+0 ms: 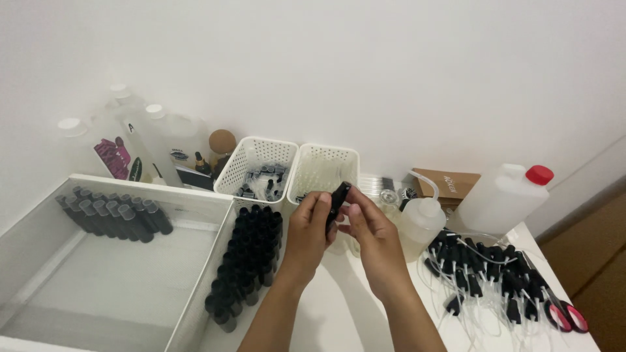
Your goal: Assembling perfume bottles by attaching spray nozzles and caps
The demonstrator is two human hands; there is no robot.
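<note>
My left hand (306,228) and my right hand (372,234) meet above the white table, both gripping one small black spray bottle (338,199) held upright between the fingertips. The fingers hide its lower part. Just left of my left wrist stands a block of several black bottles (251,261), packed upright in rows. A heap of black spray caps with thin clear tubes (486,270) lies to the right of my right forearm.
A large clear tray (39,241) at left holds a row of dark bottles (114,215). Two white perforated baskets (257,163) (326,166) stand behind my hands. A squeeze wash bottle (420,221), a red-capped white jug (505,195), a cardboard box (450,182), red-handled scissors (564,313) and back-left bottles (130,140) surround them.
</note>
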